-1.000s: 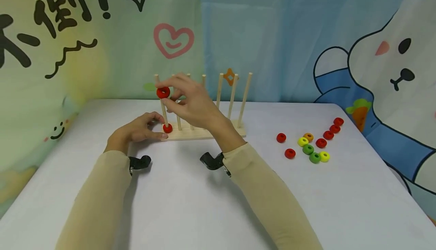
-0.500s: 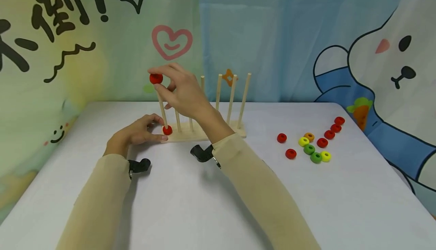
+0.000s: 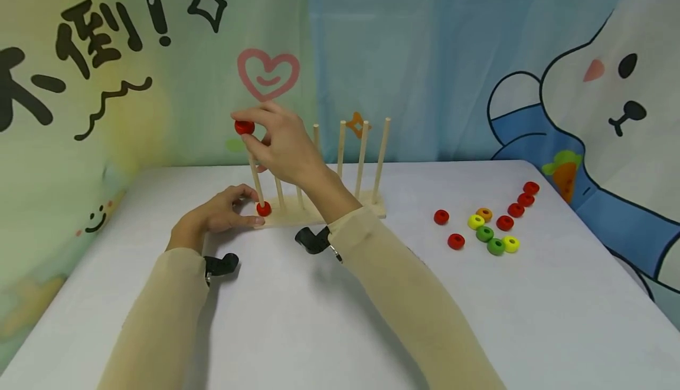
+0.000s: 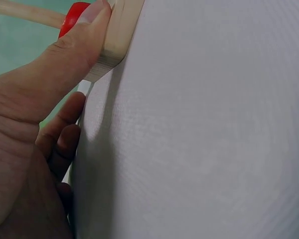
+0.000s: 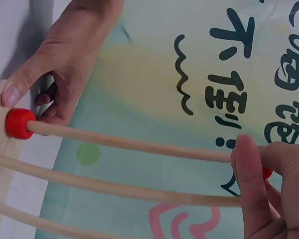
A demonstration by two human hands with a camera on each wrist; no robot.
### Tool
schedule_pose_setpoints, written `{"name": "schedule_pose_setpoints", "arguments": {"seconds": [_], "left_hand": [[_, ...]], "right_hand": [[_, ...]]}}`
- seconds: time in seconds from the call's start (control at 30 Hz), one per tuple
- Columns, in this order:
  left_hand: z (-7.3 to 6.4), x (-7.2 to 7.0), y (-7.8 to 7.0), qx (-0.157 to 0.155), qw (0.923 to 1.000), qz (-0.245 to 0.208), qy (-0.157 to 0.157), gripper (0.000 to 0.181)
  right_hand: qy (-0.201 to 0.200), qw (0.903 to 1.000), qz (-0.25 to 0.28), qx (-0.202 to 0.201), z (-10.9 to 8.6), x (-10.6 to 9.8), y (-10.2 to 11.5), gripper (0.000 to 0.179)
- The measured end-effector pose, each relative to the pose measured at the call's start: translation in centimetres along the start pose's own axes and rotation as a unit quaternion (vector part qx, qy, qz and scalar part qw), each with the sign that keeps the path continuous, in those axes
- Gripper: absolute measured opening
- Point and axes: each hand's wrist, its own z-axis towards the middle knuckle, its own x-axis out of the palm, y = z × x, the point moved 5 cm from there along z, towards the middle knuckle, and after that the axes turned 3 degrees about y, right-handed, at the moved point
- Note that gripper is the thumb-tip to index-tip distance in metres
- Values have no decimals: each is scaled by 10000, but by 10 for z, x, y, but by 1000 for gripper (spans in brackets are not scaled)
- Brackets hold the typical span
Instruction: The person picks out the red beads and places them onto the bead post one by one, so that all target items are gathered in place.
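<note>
My right hand (image 3: 287, 145) pinches a red bead (image 3: 244, 128) between thumb and fingers, at the top end of the leftmost peg (image 3: 255, 180) of a wooden peg stand (image 3: 289, 217). Whether the peg's tip is inside the bead's hole is hidden by the fingers. Another red bead (image 5: 19, 123) sits at the foot of that same peg, against the base. My left hand (image 3: 223, 210) holds the stand's left end; in the left wrist view its thumb (image 4: 77, 47) presses on the base beside the lower bead, with the other fingers behind.
Several loose beads lie on the white table (image 3: 340, 319) to the right: red (image 3: 455, 241), yellow (image 3: 511, 244), green (image 3: 496, 246) and one orange (image 3: 484, 215). More bare pegs (image 3: 381, 160) rise from the stand. A printed cloth (image 3: 393, 53) hangs behind the table.
My right hand has lifted the red bead up and slightly left, from in front of the leftmost peg to its top end. My left hand keeps its place on the stand.
</note>
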Motion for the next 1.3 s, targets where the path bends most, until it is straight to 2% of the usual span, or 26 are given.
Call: {"name": "schedule_pose_setpoints", "arguments": {"seconds": [0.1, 0.33, 0.57, 0.83, 0.93, 1.0, 1.07, 1.17, 1.3], "left_hand": [[-1, 5, 3, -112, 9999, 18, 25, 64], [1, 4, -1, 235, 9997, 62, -66, 60], [0, 3, -2, 166, 9999, 12, -29, 61], [1, 2, 0, 199, 9998, 38, -35, 60], [1, 2, -1, 196, 9998, 34, -23, 60], [0, 2, -1, 175, 9998, 54, -21, 61], [0, 2, -1, 143, 9999, 62, -19, 62], [0, 0, -1, 87, 9999, 95, -31, 64], [-1, 0, -1, 62, 9999, 83, -45, 64]], "right_hand": [[69, 9998, -111, 116, -4, 1, -5, 33], [503, 9975, -145, 477, 0, 0, -6, 38], [763, 9951, -176, 610, 5, 0, -2, 40], [1372, 9848, -427, 979, 5, 5, -2, 43], [1293, 9848, -792, 845, 5, 5, -2, 44], [1170, 9869, -823, 743, 5, 4, -2, 43], [1027, 9911, -572, 625, 4, 3, -1, 42], [724, 9965, 134, 387, 2, 0, 1, 39], [165, 9977, 561, -338, -2, -5, 4, 32]]}}
